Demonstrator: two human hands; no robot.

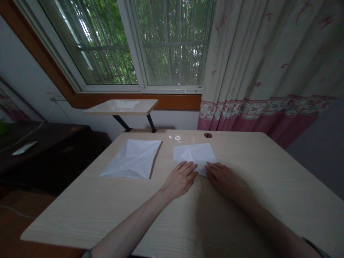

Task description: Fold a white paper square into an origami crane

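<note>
A sheet of white paper (199,151) with crease lines lies flat on the pale wooden desk (156,222). Its near left part is under the fingers of my left hand (183,179), which rests on it palm down with the fingers stretched out. On the near right part lies my right hand (221,179), fingers also extended and pressing on the paper. A strip of the paper's near edge shows between both hands; the rest of that edge is covered. Left of it sits a larger creased white sheet (137,157), its edges slightly raised from the desk.
A small raised shelf (145,105) on black legs stands at the desk's back left, with a white paper (126,104) on top. Near the back edge is a round cable hole (208,135). A window and a patterned curtain (258,64) are behind the desk.
</note>
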